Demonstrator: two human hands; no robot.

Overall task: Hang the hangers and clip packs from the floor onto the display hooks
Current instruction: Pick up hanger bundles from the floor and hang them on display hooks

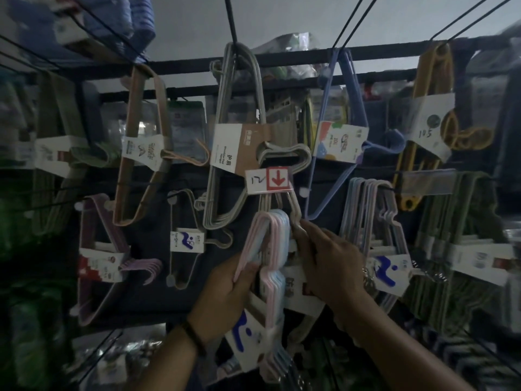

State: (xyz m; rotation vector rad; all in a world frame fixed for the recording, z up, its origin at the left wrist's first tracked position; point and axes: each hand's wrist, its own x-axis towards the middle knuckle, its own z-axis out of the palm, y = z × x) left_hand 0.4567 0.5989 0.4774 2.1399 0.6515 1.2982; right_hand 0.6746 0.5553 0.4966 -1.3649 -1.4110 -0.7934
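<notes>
Nearest my view, the left grip [228, 289] is clenched around a pack of pink and blue hangers [272, 244], held upright against the display rack [282, 59]. The right grip [332, 263] reaches in beside it, fingertips on a bundle of cream hangers [293, 210]. I cannot tell whether it clasps them.

Behind both, the dark rack fills the view, its hooks loaded with packs: grey hangers [239, 114] at centre, blue hangers [346, 88] to their right, yellow hangers [431, 77] further right. The top of the held pack sits just below a price tag [267, 179] with a red arrow. I cannot tell whether it is on a hook. Its white label [245, 334] carries a blue mark.
</notes>
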